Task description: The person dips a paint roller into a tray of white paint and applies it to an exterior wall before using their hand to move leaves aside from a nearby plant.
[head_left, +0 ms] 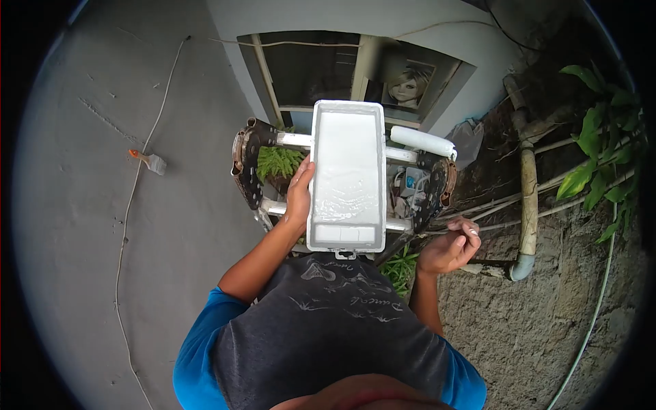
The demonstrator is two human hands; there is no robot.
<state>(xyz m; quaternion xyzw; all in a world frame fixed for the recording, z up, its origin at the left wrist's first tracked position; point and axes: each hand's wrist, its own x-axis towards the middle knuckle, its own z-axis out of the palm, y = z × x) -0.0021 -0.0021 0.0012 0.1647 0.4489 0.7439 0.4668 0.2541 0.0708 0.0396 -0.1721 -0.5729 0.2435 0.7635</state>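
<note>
A white paint tray (348, 164) with white paint in it lies across the top of a metal ladder (294, 139). My left hand (299, 190) holds the tray by its left edge. To the right of the tray, my right hand (451, 247) is raised with its fingers curled; white specks show on the fingertips, and whether anything small is between them is hard to make out. A white paint roller (422, 141) rests at the ladder's upper right, beside the tray.
A brush with an orange handle (147, 160) lies on the grey surface at left, by a long cord (124, 239). Ahead is a window (311, 72) with a picture (410, 85). A pipe (529, 198), leafy plants (591, 160) and a rough wall (506, 328) are at right.
</note>
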